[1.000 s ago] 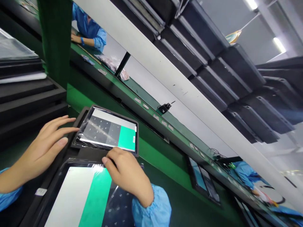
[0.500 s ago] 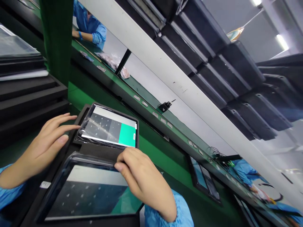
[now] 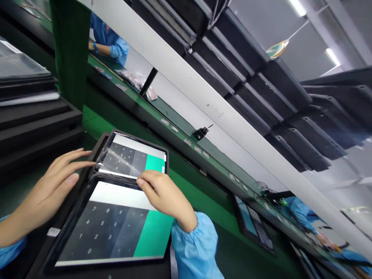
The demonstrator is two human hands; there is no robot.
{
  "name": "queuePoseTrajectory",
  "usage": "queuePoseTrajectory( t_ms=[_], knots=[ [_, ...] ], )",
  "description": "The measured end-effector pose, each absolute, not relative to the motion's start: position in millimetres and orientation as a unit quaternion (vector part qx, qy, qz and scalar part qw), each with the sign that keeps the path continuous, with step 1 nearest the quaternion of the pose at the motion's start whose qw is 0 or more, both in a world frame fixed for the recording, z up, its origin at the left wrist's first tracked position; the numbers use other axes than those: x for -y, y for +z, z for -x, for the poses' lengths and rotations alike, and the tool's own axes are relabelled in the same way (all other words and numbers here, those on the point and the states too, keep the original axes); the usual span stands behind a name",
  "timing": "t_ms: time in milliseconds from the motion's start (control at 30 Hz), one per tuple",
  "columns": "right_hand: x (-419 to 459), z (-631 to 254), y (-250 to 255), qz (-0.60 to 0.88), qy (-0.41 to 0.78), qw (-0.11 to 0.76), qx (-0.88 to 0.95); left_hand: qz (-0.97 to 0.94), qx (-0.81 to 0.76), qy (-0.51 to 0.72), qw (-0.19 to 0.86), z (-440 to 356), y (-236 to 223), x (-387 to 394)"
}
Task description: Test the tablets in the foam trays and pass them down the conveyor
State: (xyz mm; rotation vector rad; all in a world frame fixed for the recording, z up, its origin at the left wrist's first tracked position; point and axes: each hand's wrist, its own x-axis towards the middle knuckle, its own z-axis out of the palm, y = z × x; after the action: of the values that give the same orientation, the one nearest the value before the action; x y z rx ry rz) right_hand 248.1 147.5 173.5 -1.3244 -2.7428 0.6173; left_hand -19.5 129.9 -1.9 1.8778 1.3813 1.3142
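Observation:
Two tablets lie one behind the other in a black tray (image 3: 39, 257), both lit with a calculator keypad and a green block. My right hand (image 3: 164, 193) grips the far edge of the near tablet (image 3: 113, 224) with thumb and curled fingers, and that edge is tilted up. Behind it, the far tablet (image 3: 132, 158) has a clear, wrinkled film over its left part and small white labels at its right. My left hand (image 3: 56, 186) is open, fingers stretched out, with the fingertips at the left side of the far tablet; whether they touch it I cannot tell.
Stacked black trays (image 3: 37, 120) with film-covered items stand at left. A green ledge (image 3: 180, 135) beyond carries small metal parts and a black plug (image 3: 201, 132). More tablets (image 3: 252, 221) lie further right. Black bins (image 3: 261, 93) hang overhead. Co-workers in blue sleeves (image 3: 116, 48) sit across.
The near tablet's far edge has risen in my right hand, and its screen now shows brighter and more clearly. My left hand has hardly moved. The camera view has shifted slightly.

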Motion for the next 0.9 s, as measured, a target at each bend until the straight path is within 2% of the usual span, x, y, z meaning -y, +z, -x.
queuePoseTrajectory(
  t_ms=[67,133,167,267,300,333,600,900],
  knots=[
    [-149,-245,163,0.411,0.212,-0.006,0.887,-0.667,-0.513,0.482,0.244,20,-4,-128],
    [-149,-248,154,0.409,0.259,0.006,0.875,-0.658,-0.518,0.486,0.249,21,-6,-127],
    [-150,-254,151,0.436,0.289,0.052,0.851,-0.657,-0.519,0.488,0.248,22,-7,-128],
    [-167,-287,139,0.582,0.335,0.295,0.680,-0.648,-0.526,0.492,0.246,23,-9,-137],
    [-176,-301,134,0.615,0.331,0.349,0.625,-0.642,-0.529,0.494,0.252,21,-8,-142],
    [-185,-314,127,0.630,0.333,0.367,0.597,-0.635,-0.531,0.496,0.262,18,-7,-148],
    [-215,-350,65,0.630,0.442,0.385,0.509,-0.627,-0.499,0.510,0.313,-14,3,-191],
    [-213,-358,61,0.605,0.484,0.405,0.485,-0.645,-0.501,0.505,0.280,-6,6,-195]
  ],
)
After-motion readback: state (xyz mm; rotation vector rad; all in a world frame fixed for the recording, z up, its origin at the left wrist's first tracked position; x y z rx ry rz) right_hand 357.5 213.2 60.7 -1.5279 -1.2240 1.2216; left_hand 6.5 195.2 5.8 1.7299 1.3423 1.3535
